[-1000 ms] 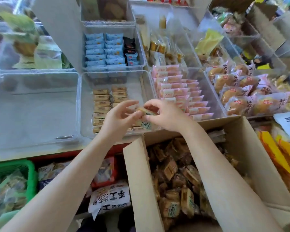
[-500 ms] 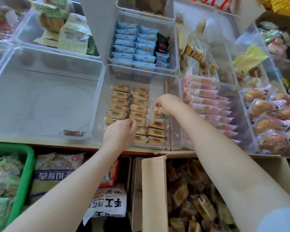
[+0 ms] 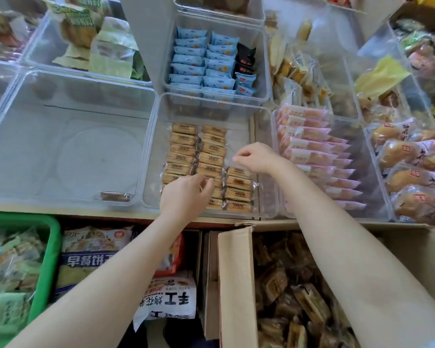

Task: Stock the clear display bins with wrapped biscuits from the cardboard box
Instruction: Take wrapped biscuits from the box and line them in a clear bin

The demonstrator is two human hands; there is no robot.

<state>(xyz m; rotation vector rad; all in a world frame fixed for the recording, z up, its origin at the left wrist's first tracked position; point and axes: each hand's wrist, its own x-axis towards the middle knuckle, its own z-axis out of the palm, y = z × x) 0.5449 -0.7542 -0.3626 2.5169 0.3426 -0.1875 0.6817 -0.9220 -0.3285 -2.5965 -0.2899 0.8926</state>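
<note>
The clear display bin [image 3: 236,136] in the middle holds tan wrapped biscuits [image 3: 183,151] in three columns; the right column [image 3: 239,189] is short. My right hand [image 3: 255,158] hovers over that column's far end, fingertips pinching the clear wrapper flap of its top biscuit [image 3: 239,172]. My left hand [image 3: 186,194] lies over the front of the middle column with curled fingers; I cannot tell whether it grips a packet. The open cardboard box [image 3: 234,272] below the shelf edge is full of the same biscuits [image 3: 299,297].
A large clear bin [image 3: 73,146] to the left holds one biscuit [image 3: 114,196]. Pink packets [image 3: 309,146] fill the bin on the right, blue packets [image 3: 201,61] the bin behind, wrapped buns [image 3: 412,172] far right. A green basket [image 3: 45,259] and bagged snacks sit below left.
Both hands held a biscuit over the box, then reached into the middle bin. The biscuit now lies atop the right column, and my left hand has moved up onto the middle column.
</note>
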